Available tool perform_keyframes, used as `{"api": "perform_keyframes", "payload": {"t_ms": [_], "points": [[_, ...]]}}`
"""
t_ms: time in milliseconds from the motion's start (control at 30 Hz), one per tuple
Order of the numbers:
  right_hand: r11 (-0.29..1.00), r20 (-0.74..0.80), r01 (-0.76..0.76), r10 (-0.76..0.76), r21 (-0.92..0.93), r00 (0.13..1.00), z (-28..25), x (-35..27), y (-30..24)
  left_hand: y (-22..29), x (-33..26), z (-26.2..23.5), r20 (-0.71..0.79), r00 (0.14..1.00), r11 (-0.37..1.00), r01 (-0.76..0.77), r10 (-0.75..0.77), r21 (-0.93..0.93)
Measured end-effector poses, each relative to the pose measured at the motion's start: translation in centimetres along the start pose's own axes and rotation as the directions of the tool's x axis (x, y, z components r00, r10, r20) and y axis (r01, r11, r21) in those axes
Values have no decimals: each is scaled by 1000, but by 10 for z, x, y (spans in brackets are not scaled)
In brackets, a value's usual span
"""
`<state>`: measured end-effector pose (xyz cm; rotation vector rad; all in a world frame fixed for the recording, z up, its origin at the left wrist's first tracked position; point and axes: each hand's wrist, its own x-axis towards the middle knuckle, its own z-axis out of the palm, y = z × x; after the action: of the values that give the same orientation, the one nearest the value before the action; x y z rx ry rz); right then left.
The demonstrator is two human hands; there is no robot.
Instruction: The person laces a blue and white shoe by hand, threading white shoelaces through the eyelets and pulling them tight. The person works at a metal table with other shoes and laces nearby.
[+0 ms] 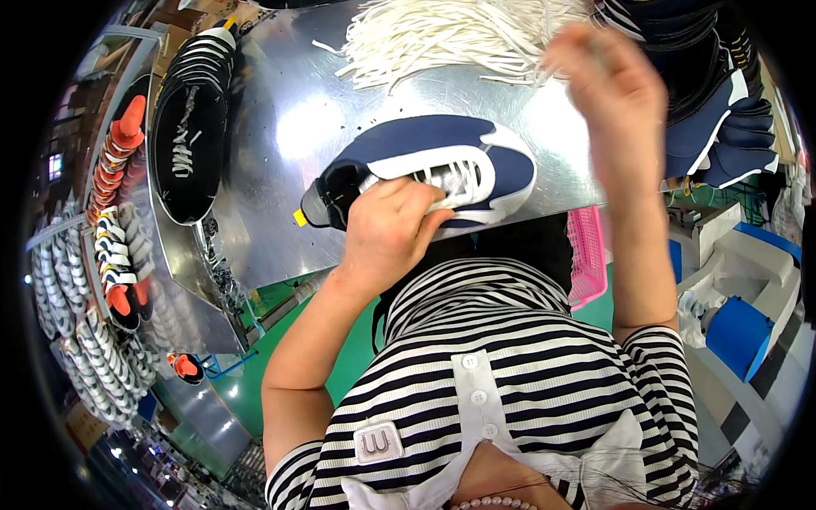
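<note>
A navy and white shoe upper (408, 140) lies on its side on the metal table, toe to the right, with a black collar and a yellow tab at the heel. White lace (463, 174) crosses its eyelets near the toe. My left hand (391, 223) is closed on the upper by the tongue and eyelet edge, its fingertips partly inside the opening. Raised above the table at the right, my right hand (616, 102) is smeared by motion, so whether it holds anything cannot be made out. Its fingers are beside a pile of loose white shoelaces (442, 38).
Stacked navy uppers (722, 144) stand at the table's right end. A black bin (191, 144) with lace scraps is at the left, with hanging shoes (115, 246) beyond it. Below the table's near edge (544, 223) is a pink basket (586, 255).
</note>
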<state>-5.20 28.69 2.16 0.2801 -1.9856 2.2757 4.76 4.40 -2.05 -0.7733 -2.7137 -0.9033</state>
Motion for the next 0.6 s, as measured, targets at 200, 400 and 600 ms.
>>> {"api": "perform_keyframes", "payload": {"t_ms": [200, 400, 600], "points": [[947, -217, 309, -285, 88, 934, -79, 62, -28, 1, 6, 1, 63, 996, 998, -70, 70, 2], [956, 206, -278, 254, 93, 945, 25, -48, 26, 1, 3, -3, 114, 928, 869, 372, -354, -328], [938, 264, -321, 344, -128, 901, 54, -32, 48, 0, 12, -10, 94, 891, 866, 454, -444, -211]]}}
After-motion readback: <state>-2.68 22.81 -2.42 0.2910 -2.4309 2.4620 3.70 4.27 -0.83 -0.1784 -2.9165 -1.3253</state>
